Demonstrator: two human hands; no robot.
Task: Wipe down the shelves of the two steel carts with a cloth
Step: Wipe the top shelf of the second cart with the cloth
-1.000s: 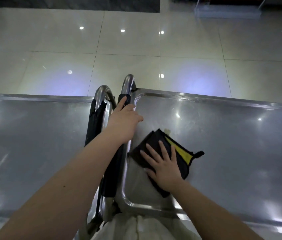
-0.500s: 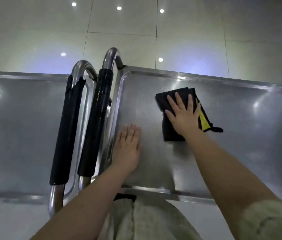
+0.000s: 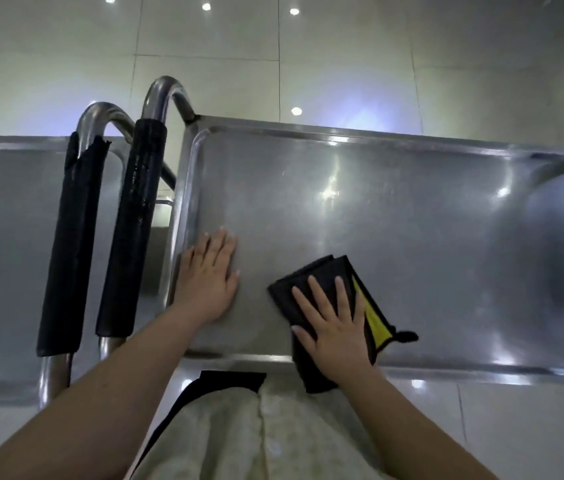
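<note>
Closest in, my right hand (image 3: pixel 337 336) lies flat on the cloth (image 3: pixel 318 271), fingers straight and fanned wide, pressing rather than gripping. The cloth is folded, black with a yellow edge, and sits at the near rim of the shelf (image 3: pixel 394 220), its tail hanging over the lip toward me. Just left of it my left hand (image 3: pixel 209 282) rests palm-down on bare steel near the left rim, fingers straight and close together, holding nothing; it looks like a brace. So I judge we're mid-wipe on the right cart's top shelf, at the near edge. Next I'd push the cloth away toward the far rim with even pressure, then work rightward, where plenty of steel remains. Beyond my left hand stand two padded handles (image 3: pixel 138 220), then the left cart (image 3: pixel 7 220); wiped or not, I can't tell. Farthest off, glossy floor (image 3: pixel 204 64).
</note>
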